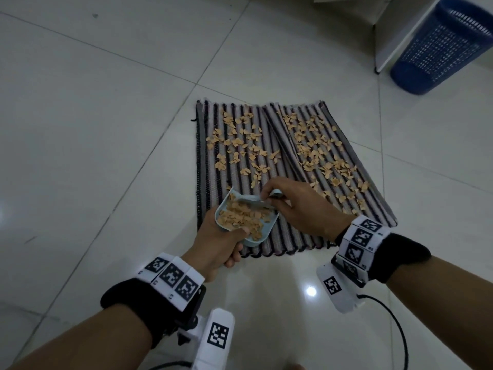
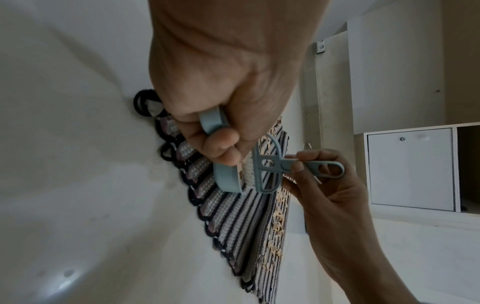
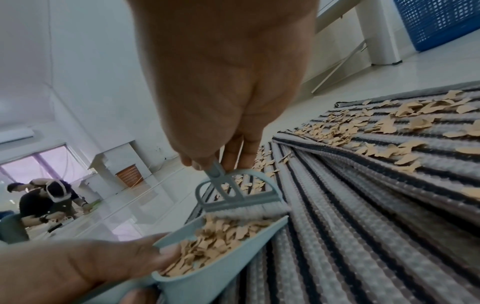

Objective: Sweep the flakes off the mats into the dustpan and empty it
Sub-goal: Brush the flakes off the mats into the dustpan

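Note:
Two striped mats lie side by side on the tiled floor, strewn with tan flakes. My left hand grips the handle of a pale blue dustpan, which holds a heap of flakes and sits on the near end of the left mat. My right hand pinches the handle of a small pale blue brush, whose bristles rest at the dustpan's mouth. In the left wrist view the brush stands beside the dustpan edge.
A blue mesh waste bin stands at the far right beside a white furniture leg. White cabinets are close by. Other people work in the distance. Cables trail from my wrist cameras.

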